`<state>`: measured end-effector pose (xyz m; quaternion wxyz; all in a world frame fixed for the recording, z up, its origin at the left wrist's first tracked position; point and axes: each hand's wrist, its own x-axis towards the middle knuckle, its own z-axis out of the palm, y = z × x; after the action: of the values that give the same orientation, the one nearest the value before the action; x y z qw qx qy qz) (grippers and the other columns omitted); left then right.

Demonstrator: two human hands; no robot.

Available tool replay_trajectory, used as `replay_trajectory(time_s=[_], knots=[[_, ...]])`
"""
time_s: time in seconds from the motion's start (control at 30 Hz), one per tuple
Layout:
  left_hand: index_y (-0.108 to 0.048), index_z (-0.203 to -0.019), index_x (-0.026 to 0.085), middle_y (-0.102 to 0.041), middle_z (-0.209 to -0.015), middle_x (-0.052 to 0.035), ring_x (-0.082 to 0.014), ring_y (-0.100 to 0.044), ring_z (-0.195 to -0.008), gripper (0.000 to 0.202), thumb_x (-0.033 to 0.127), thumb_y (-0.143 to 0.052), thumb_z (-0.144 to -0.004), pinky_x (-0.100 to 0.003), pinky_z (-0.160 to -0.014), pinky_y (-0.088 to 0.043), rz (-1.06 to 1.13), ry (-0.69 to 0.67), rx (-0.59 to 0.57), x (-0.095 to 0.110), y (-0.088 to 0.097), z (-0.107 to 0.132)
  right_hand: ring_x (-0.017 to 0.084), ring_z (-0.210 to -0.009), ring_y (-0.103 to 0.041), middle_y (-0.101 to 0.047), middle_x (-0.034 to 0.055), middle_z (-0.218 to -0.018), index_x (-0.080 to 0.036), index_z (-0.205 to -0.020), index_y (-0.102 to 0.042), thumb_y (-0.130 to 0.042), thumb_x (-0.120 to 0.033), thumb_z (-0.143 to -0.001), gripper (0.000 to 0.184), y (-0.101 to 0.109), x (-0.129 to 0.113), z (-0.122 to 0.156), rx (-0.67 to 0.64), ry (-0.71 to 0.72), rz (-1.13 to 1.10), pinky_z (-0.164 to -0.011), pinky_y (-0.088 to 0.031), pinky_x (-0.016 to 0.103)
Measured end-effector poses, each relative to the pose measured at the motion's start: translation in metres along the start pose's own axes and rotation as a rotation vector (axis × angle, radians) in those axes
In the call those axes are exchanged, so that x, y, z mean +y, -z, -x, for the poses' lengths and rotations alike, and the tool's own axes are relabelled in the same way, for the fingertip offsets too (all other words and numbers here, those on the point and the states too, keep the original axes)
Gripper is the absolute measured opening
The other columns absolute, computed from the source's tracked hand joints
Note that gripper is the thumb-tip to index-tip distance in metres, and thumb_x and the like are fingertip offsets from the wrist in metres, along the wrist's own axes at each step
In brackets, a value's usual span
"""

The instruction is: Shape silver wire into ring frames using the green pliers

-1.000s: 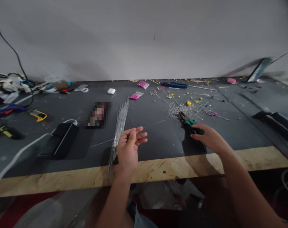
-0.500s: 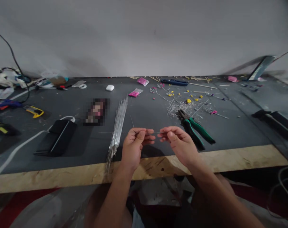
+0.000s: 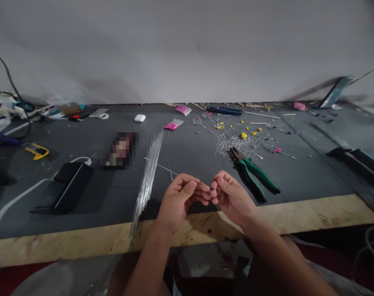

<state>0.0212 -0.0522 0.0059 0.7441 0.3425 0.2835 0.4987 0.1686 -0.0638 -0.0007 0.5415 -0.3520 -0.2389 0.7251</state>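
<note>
Between thumb and fingers, my left hand (image 3: 181, 198) pinches a thin metal wire (image 3: 166, 167) that sticks out to the upper left. My right hand (image 3: 231, 197) is closed on the wire's other end, fingertips almost touching those of the left. A bundle of straight silvery wires (image 3: 148, 176) lies left of my left hand, overhanging the wooden edge. Beyond my right hand rest pliers with green and black handles (image 3: 255, 174), jaws toward a heap of short cut wires (image 3: 231, 142). A single short wire (image 3: 168, 166) lies just beyond my left hand.
Pink packets (image 3: 173, 124) and a white earbud case (image 3: 140, 118) lie farther back. To the left are a blurred-out flat object (image 3: 120, 151), a black device (image 3: 71, 187) with a white cable, and a yellow cutter (image 3: 36, 151). Yellow bits (image 3: 244, 135) are scattered behind the pliers.
The wire has gone from level to sloping down toward the right. Both hands have come closer together, and the right one has tilted upward. The view has shifted slightly.
</note>
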Motion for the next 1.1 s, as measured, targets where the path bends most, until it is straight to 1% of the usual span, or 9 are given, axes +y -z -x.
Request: replay_trajectory(time_s=[0.23,0.33,0.47,0.57,0.67,0.77,0.87,0.93,1.1], knots=[[-0.058,-0.086,0.015,-0.068,-0.096,-0.0088,-0.0210,-0.067,-0.087,0.012,0.027,-0.056,-0.085,-0.033,-0.068,-0.057,-0.271,-0.309,0.290,-0.017,-0.014,-0.011,0.013,-0.070,-0.066,-0.067,-0.0018,-0.081,-0.022,-0.077,-0.058,-0.069,-0.032,-0.074,0.015,0.009,-0.007,-0.022,0.314,0.363,0.112,-0.060,-0.053,0.024],[-0.057,-0.088,0.015,-0.069,-0.090,-0.0079,-0.0190,-0.068,-0.077,0.015,0.030,-0.055,-0.085,-0.031,-0.062,-0.056,-0.267,-0.256,0.322,-0.022,-0.015,-0.016,0.011,-0.061,-0.063,-0.064,-0.0023,-0.071,-0.019,-0.082,-0.061,-0.069,-0.032,-0.072,0.017,0.016,-0.015,-0.034,0.280,0.262,0.291,-0.054,-0.052,0.023],[-0.055,-0.090,0.015,-0.066,-0.071,-0.0022,-0.0128,-0.062,-0.057,0.016,0.030,-0.056,-0.083,-0.026,-0.053,-0.051,-0.260,-0.173,0.353,-0.023,-0.010,-0.021,0.011,-0.047,-0.056,-0.060,-0.0020,-0.056,-0.015,-0.084,-0.065,-0.068,-0.023,-0.069,0.017,0.026,-0.033,-0.051,0.033,-0.072,0.662,-0.043,-0.048,0.023],[-0.056,-0.087,0.016,-0.062,-0.065,0.0003,-0.0112,-0.058,-0.053,0.015,0.029,-0.056,-0.081,-0.024,-0.051,-0.048,-0.269,-0.136,0.374,-0.021,-0.007,-0.023,0.011,-0.052,-0.059,-0.063,-0.0004,-0.067,-0.017,-0.089,-0.064,-0.067,-0.024,-0.070,0.020,0.034,-0.048,-0.065,0.140,0.097,0.565,-0.048,-0.051,0.024],[-0.057,-0.084,0.016,-0.060,-0.063,0.0010,-0.0109,-0.056,-0.052,0.014,0.030,-0.055,-0.081,-0.025,-0.052,-0.046,-0.312,-0.092,0.357,-0.020,-0.005,-0.023,0.015,-0.083,-0.064,-0.061,0.0043,-0.108,-0.024,-0.106,-0.058,-0.069,-0.026,-0.069,0.038,0.042,-0.058,-0.076,0.336,0.392,0.399,-0.067,-0.055,0.028],[-0.059,-0.086,0.017,-0.057,-0.062,0.0020,-0.0109,-0.054,-0.053,0.017,0.032,-0.052,-0.083,-0.025,-0.054,-0.044,-0.400,-0.041,0.276,-0.020,-0.004,-0.021,0.017,-0.091,-0.061,-0.052,0.0040,-0.126,-0.029,-0.114,-0.054,-0.070,-0.027,-0.068,0.049,0.041,-0.059,-0.074,0.449,0.465,0.454,-0.063,-0.053,0.027],[-0.063,-0.092,0.019,-0.051,-0.059,0.0033,-0.0107,-0.050,-0.052,0.023,0.035,-0.048,-0.085,-0.024,-0.053,-0.040,-0.576,0.042,0.153,-0.022,-0.004,-0.019,0.016,-0.083,-0.063,-0.062,0.0055,-0.109,-0.022,-0.097,-0.064,-0.065,-0.034,-0.073,0.027,0.029,-0.055,-0.059,0.292,0.292,0.454,-0.053,-0.048,0.022],[-0.066,-0.094,0.020,-0.052,-0.059,0.0028,-0.0114,-0.048,-0.053,0.027,0.037,-0.047,-0.085,-0.023,-0.052,-0.038,-0.727,0.093,0.080,-0.021,-0.004,-0.017,0.014,-0.076,-0.063,-0.065,0.0052,-0.104,-0.022,-0.097,-0.064,-0.063,-0.037,-0.076,0.027,0.023,-0.050,-0.049,0.175,0.176,0.388,-0.050,-0.045,0.020],[-0.069,-0.085,0.023,-0.065,-0.077,-0.0010,-0.0158,-0.055,-0.071,0.027,0.037,-0.046,-0.084,-0.025,-0.061,-0.038,-0.965,0.088,0.037,-0.010,-0.002,-0.014,0.008,-0.062,-0.059,-0.066,-0.0006,-0.078,-0.020,-0.083,-0.067,-0.065,-0.036,-0.076,0.019,0.037,-0.043,-0.044,0.224,0.213,0.223,-0.047,-0.043,0.017]])
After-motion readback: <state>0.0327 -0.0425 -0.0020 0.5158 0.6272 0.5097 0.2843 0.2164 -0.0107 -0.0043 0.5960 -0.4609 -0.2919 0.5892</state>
